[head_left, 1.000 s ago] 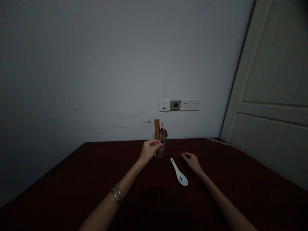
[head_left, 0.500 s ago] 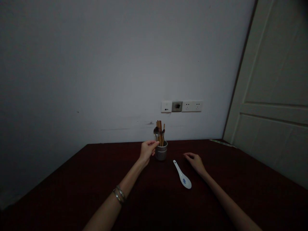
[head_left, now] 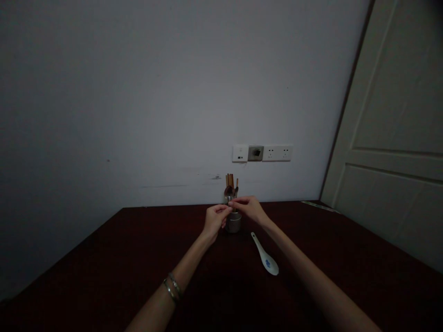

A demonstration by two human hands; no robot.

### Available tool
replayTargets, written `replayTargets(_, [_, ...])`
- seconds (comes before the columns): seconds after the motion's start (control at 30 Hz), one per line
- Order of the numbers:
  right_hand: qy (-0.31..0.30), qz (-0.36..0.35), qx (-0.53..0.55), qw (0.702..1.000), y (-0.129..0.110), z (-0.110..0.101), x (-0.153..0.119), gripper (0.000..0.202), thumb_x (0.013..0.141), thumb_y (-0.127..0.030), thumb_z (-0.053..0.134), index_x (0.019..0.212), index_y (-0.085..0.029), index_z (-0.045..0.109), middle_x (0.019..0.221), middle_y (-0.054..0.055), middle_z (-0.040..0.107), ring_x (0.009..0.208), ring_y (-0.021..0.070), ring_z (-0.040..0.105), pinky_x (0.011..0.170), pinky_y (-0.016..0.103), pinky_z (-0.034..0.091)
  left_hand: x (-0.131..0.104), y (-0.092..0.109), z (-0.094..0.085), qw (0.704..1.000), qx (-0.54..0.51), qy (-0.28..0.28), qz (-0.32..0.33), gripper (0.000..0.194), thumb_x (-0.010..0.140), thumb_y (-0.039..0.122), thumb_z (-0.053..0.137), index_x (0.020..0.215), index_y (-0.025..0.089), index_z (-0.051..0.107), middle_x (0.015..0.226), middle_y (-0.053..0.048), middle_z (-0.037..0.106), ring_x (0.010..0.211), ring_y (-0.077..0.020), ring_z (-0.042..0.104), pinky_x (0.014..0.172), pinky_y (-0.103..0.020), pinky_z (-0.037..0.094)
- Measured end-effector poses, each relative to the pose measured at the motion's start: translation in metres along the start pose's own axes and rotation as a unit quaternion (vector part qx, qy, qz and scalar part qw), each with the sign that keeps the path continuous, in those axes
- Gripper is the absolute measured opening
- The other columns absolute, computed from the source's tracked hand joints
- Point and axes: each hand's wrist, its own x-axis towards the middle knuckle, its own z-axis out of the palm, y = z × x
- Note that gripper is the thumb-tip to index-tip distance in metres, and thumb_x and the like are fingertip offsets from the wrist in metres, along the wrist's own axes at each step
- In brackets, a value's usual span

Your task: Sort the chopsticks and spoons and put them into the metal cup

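Observation:
A grey cup (head_left: 234,224) stands on the dark red table with wooden chopsticks (head_left: 231,180) and metal spoons (head_left: 229,191) upright in it. Just in front of its rim, my left hand (head_left: 215,220) is closed in a pinch. My right hand (head_left: 249,208) reaches in from the right, also pinching, its fingertips meeting those of my left hand at a metal spoon's handle. What lies between the fingertips is too small and dark to make out. A white ceramic spoon (head_left: 266,256) with a blue mark lies on the table, right of the cup.
The dark red table (head_left: 138,249) meets a pale wall behind. Sockets (head_left: 277,153) are set in that wall above the cup. A flat strip (head_left: 320,206) lies at the back right edge, near a panelled door (head_left: 391,170).
My right hand has moved left and away from me, from beside the white spoon to the cup, meeting my left hand. The metal spoon by my left hand has shifted slightly right.

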Motion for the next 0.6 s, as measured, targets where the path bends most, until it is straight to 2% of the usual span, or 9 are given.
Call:
replayTargets(0.17, [-0.012, 0.007, -0.01, 1.0, 0.009, 0.005, 0.009, 0.032, 0.062, -0.041, 0.064, 0.072, -0.011, 0.07, 0.06, 0.004, 0.066, 0.053, 0.0113, 0.053, 0.048, 0.021, 0.039, 0.002, 0.0, -0.001, 1.0, 0.015, 0.004, 0.005, 0.036, 0.059, 0.044, 0.069, 0.07, 0.01, 0.061, 0.04, 0.008, 0.04, 0.031, -0.0026, 0.03, 0.032, -0.018, 0.021])
replayTargets(0.3, [-0.009, 0.014, -0.007, 1.0, 0.007, 0.002, 0.017, 0.032, 0.061, -0.042, 0.065, 0.07, -0.012, 0.07, 0.059, 0.003, 0.064, 0.05, 0.0103, 0.051, 0.044, 0.02, 0.038, 0.006, 0.003, -0.007, 0.999, 0.032, 0.0, -0.004, 0.041, 0.059, 0.042, 0.07, 0.082, 0.009, 0.064, 0.043, 0.007, 0.042, 0.032, -0.0027, 0.031, 0.032, -0.018, 0.022])
replayTargets(0.4, [0.033, 0.036, -0.001, 0.999, -0.004, -0.005, 0.03, 0.034, 0.061, -0.045, 0.064, 0.073, -0.013, 0.069, 0.061, 0.002, 0.065, 0.05, 0.0104, 0.052, 0.041, 0.019, 0.039, 0.011, 0.004, -0.017, 0.999, 0.039, 0.013, -0.005, 0.046, 0.061, 0.043, 0.069, 0.09, 0.009, 0.063, 0.044, 0.007, 0.042, 0.033, -0.0029, 0.031, 0.032, -0.017, 0.022])
replayTargets(0.5, [0.097, 0.038, -0.005, 0.995, -0.014, -0.009, 0.046, 0.036, 0.064, -0.046, 0.062, 0.076, -0.013, 0.069, 0.061, 0.003, 0.064, 0.05, 0.0104, 0.052, 0.039, 0.018, 0.035, 0.018, -0.002, -0.028, 0.999, 0.036, 0.036, 0.004, 0.044, 0.063, 0.047, 0.065, 0.085, 0.009, 0.062, 0.046, 0.007, 0.041, 0.034, -0.003, 0.031, 0.032, -0.017, 0.021])
replayTargets(0.6, [0.133, 0.04, -0.033, 0.99, -0.011, -0.007, 0.061, 0.036, 0.065, -0.043, 0.061, 0.075, -0.01, 0.07, 0.056, 0.003, 0.061, 0.048, 0.0101, 0.051, 0.039, 0.018, 0.033, 0.023, -0.013, -0.037, 0.998, 0.035, 0.055, -0.002, 0.042, 0.062, 0.048, 0.065, 0.078, 0.01, 0.061, 0.05, 0.006, 0.043, 0.034, -0.0027, 0.032, 0.031, -0.017, 0.021])
